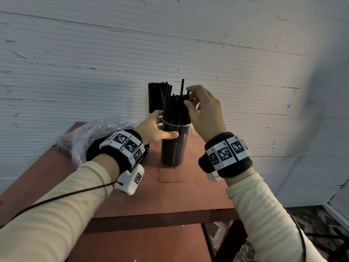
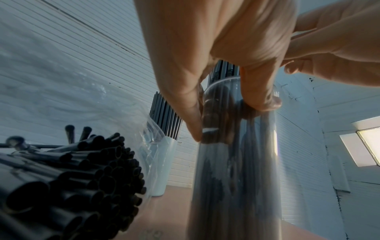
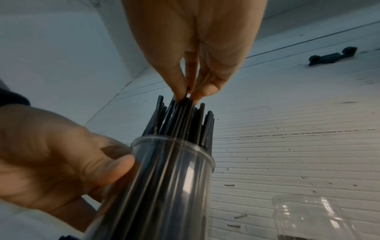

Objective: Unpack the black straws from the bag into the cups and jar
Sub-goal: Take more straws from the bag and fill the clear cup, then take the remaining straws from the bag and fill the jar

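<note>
A tall clear cup (image 1: 174, 146) packed with black straws (image 1: 175, 108) stands on the red-brown table (image 1: 170, 193). My left hand (image 1: 165, 123) grips the cup just under its rim, thumb in front and fingers behind. My right hand (image 1: 188, 97) is above the cup and pinches the tops of a few straws; one straw sticks up higher beside it. The right wrist view shows my right hand (image 3: 190, 96) closing on the straw tips (image 3: 185, 113) above the cup (image 3: 170, 186). In the left wrist view my left hand (image 2: 230, 118) wraps the cup (image 2: 236, 170).
A second pale cup (image 2: 162, 165) full of straws (image 1: 159, 97) stands behind, by the white wall. The crumpled plastic bag (image 1: 90, 137) with several loose straws (image 2: 72, 178) lies at the left. A clear jar (image 3: 308, 217) stands to the right of the cup. The table's front edge (image 1: 160, 216) is near.
</note>
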Demonstrator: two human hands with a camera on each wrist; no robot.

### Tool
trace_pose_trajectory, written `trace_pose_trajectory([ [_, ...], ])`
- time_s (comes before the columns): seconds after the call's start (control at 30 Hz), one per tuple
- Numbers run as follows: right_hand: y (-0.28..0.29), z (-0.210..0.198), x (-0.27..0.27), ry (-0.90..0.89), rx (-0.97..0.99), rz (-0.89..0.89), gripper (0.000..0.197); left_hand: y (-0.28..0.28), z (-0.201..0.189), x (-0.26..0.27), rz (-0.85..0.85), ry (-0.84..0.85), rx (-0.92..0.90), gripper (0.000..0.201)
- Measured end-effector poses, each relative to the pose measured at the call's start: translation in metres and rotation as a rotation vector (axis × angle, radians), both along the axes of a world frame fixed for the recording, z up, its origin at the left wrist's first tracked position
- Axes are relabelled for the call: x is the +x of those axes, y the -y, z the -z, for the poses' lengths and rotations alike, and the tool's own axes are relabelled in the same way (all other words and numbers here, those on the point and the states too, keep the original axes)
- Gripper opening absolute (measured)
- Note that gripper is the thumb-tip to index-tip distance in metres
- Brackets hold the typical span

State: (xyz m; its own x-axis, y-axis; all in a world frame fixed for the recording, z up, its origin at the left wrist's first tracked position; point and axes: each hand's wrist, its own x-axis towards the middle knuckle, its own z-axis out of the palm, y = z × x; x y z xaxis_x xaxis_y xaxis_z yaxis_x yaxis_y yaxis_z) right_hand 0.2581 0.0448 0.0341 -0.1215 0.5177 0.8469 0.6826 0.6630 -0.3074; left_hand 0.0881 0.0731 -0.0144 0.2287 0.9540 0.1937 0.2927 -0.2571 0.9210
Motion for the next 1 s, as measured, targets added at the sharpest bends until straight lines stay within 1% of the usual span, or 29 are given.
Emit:
trace_pose_trajectory([
  [0.1, -0.002, 0.004, 0.000, 0.044, 0.060, 0.010, 0.018, 0.001, -0.001, 0.001, -0.008, 0.006, 0.001, 0.076],
  [0.23, -0.001, 0.011, 0.003, 0.066, 0.036, 0.010, 0.017, 0.002, -0.002, 0.003, -0.006, 0.007, 0.001, 0.076],
  [0.3, 0.001, 0.005, 0.002, 0.044, 0.019, 0.015, 0.023, 0.003, -0.002, 0.002, -0.005, 0.002, 0.003, 0.080],
  [0.33, 0.002, -0.001, 0.001, 0.030, 0.006, 0.007, 0.030, 0.003, -0.002, 0.002, -0.005, -0.002, 0.006, 0.084],
  [0.4, 0.001, -0.014, -0.002, 0.027, -0.018, -0.040, 0.042, 0.003, -0.001, 0.002, -0.007, -0.009, 0.007, 0.089],
  [0.43, 0.001, -0.020, -0.003, 0.047, -0.030, -0.070, 0.045, 0.003, -0.001, 0.002, -0.010, -0.009, 0.005, 0.088],
  [0.5, 0.001, -0.027, -0.006, 0.098, -0.052, -0.125, 0.042, 0.001, -0.001, 0.002, -0.023, -0.010, 0.001, 0.082],
  [0.57, 0.001, -0.026, -0.007, 0.111, -0.055, -0.138, 0.033, 0.001, -0.001, 0.001, -0.028, -0.009, -0.001, 0.080],
  [0.67, 0.002, -0.020, -0.003, 0.017, -0.012, -0.146, 0.023, 0.003, -0.002, 0.002, -0.020, -0.011, 0.001, 0.078],
  [0.73, 0.001, -0.020, 0.000, -0.003, -0.004, -0.144, 0.023, 0.004, -0.003, 0.003, -0.016, -0.014, 0.005, 0.077],
  [0.87, 0.000, -0.027, 0.002, 0.027, -0.055, -0.141, 0.022, 0.005, -0.004, 0.003, -0.013, -0.011, 0.003, 0.075],
  [1.0, 0.009, -0.024, 0.000, -0.036, -0.030, -0.159, 0.028, 0.003, -0.003, 0.002, -0.014, -0.017, -0.002, 0.076],
])
